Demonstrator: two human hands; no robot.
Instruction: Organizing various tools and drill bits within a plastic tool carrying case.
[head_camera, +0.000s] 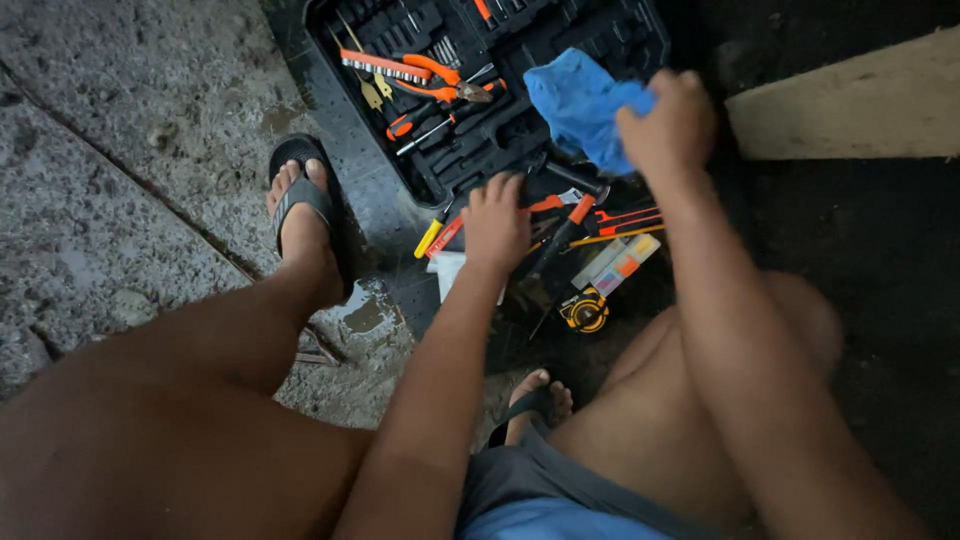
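In the head view, the blue cloth (578, 105) is seen crumpled and soft, bunched in the right hand (665, 125) with fingers clamped on it, over the near edge of the open black tool case (330, 110) on the wet floor (120, 150). A loose fold could be judged likely to snag on the orange pliers (435, 78), while the left hand (495, 225), fingers curled down on the heaped loose tools (590, 240), might knock them onto the wet ground

1. Both arms are bare from the shoulder down; no sleeves, watch or rings show on the left hand (495, 225) or the right hand (665, 125).
2. The legs are bare.
3. The person wears grey shorts (530, 475) with a lighter blue patch at the lower edge.
4. Each foot wears a dark flip-flop (305, 200) with a grey strap.
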